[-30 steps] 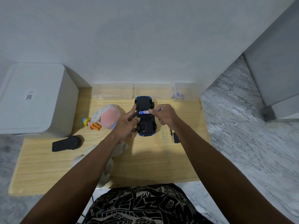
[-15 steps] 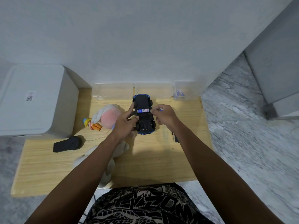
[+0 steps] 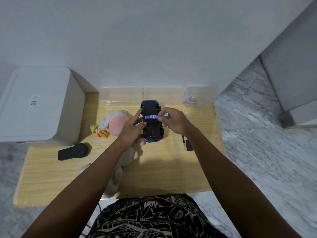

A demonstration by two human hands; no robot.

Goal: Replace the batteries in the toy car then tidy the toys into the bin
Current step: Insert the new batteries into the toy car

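A blue and black toy car [image 3: 153, 129] lies upside down near the back of the wooden table [image 3: 163, 170]. My left hand [image 3: 132, 129] grips its left side. A blue battery [image 3: 151, 116] lies across the open compartment in the car's underside. My right hand [image 3: 173, 121] pinches that battery's right end and holds a second blue battery [image 3: 167, 115] between its fingers. Three clear plastic bins [image 3: 121, 96] stand in a row against the wall behind the car.
A pink plush toy [image 3: 115, 121] and a small yellow figure [image 3: 94, 128] lie left of the car. A grey plush [image 3: 118, 169] lies under my left forearm. A black remote [image 3: 72, 152] sits at the left, a black cover [image 3: 188, 145] at the right. A white box [image 3: 37, 103] stands far left.
The car and both hands have stayed in nearly the same place. My right hand has shifted slightly, and the end of the second battery now shows above its fingers.
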